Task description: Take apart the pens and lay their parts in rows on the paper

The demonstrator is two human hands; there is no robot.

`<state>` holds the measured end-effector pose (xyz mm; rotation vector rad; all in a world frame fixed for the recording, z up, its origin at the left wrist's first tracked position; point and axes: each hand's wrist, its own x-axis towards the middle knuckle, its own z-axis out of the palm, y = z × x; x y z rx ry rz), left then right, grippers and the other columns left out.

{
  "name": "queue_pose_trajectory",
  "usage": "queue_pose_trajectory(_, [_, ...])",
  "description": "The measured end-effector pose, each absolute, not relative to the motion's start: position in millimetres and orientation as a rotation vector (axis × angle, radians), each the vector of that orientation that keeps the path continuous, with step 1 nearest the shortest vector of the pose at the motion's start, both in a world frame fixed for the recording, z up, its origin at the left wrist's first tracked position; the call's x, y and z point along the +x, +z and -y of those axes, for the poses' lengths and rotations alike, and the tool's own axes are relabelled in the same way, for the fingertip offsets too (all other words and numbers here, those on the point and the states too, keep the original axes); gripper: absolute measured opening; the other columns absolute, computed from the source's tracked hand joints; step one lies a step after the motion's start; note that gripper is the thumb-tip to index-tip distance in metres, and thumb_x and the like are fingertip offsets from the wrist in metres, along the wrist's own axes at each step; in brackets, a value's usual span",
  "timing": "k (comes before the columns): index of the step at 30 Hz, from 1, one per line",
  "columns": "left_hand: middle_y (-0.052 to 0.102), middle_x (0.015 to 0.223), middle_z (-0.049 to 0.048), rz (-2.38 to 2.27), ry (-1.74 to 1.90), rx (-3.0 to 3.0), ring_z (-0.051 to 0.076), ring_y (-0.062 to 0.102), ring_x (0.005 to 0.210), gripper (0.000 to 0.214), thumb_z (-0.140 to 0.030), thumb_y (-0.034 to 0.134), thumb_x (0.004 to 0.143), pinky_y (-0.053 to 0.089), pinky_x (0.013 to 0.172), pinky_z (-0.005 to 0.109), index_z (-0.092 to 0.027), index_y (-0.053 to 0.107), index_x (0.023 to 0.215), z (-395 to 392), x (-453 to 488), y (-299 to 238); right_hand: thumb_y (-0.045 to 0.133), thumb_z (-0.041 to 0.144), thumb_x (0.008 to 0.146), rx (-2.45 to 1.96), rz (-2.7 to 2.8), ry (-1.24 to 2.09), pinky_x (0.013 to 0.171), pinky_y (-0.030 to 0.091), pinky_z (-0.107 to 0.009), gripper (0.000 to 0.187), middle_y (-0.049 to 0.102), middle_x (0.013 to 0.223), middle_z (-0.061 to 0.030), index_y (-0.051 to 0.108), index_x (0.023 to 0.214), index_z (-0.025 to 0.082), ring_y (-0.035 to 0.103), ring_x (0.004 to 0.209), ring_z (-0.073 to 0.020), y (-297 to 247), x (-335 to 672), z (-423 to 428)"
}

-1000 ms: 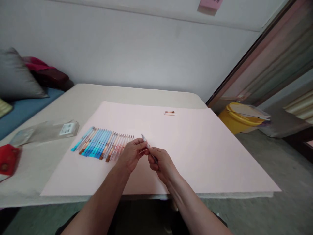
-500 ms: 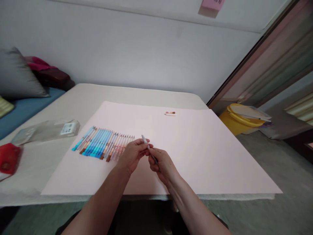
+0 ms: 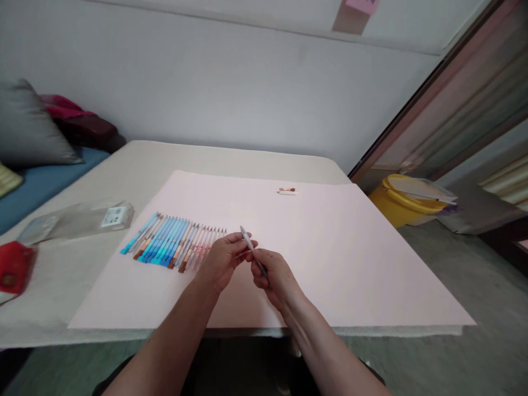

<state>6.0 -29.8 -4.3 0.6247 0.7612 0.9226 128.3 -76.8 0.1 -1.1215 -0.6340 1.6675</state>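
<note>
A slim pale pen (image 3: 246, 237) is held between both hands above the pink sheet (image 3: 330, 264), its tip pointing up and away from me. My left hand (image 3: 225, 257) pinches it near the upper part with thumb and fingers. Lower down the barrel, my right hand (image 3: 273, 272) is closed around it, and the pen's darker rear end shows between the fingers. Left of my hands lies a row of several pens (image 3: 169, 242) side by side, in blue, brown, grey and pink. My left hand hides the row's right end in part.
Farther back on the sheet lie a small brown-and-orange piece (image 3: 287, 190) and a thin white pen part (image 3: 287, 193). At left are a clear plastic bag (image 3: 78, 223) and a red object (image 3: 15, 268). A yellow bucket (image 3: 388, 201) stands right of the table.
The pen has shifted very slightly in my fingers, with a bit more of its pale barrel showing. Both hands otherwise keep their places.
</note>
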Motion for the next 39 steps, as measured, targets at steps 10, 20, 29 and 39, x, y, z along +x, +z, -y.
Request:
queue_pose_trajectory(10, [0.065,0.086,0.0098,-0.812,0.898,0.621,0.016,0.060,0.078,0.025,-0.021,0.071,0.069,0.045,0.073,0.030,-0.011,0.066,0.091,31.0,7.3,-1.9,0.058,0.034,0.074,-1.140,0.611,1.669,0.038,0.009,-0.021,0.022,0.041,0.045,0.0057,0.053,0.067,0.014,0.023,0.036,-0.0030,0.0,127.3,76.2])
queue_pose_trajectory(20, [0.063,0.074,0.0049,-0.819,0.965,0.608,0.010,0.055,0.061,0.017,-0.022,0.071,0.067,0.043,0.062,0.026,-0.011,0.063,0.078,29.3,6.0,-0.3,0.056,0.033,0.075,-1.157,0.615,1.676,0.038,0.009,-0.021,0.021,0.043,0.046,0.0053,0.055,0.068,0.014,0.024,0.036,-0.0026,-0.1,125.8,77.5])
queue_pose_trajectory(29, [0.064,0.076,0.0063,-0.769,0.945,0.577,0.011,0.058,0.060,0.019,-0.025,0.070,0.071,0.046,0.061,0.026,-0.012,0.060,0.080,28.7,4.6,-0.9,0.056,0.034,0.075,-1.195,0.653,1.668,0.037,0.009,-0.021,0.021,0.046,0.045,0.0050,0.056,0.070,0.014,0.024,0.034,-0.0027,0.2,126.8,76.9])
queue_pose_trajectory(39, [0.064,0.075,0.0054,-0.810,0.997,0.459,0.014,0.064,0.074,0.013,-0.018,0.067,0.074,0.051,0.070,0.026,-0.013,0.058,0.083,26.5,2.3,-3.2,0.053,0.030,0.078,-1.203,0.860,1.625,0.036,0.015,-0.021,0.022,0.061,0.056,-0.0011,0.060,0.091,0.014,0.033,0.033,-0.0040,8.1,136.1,79.3])
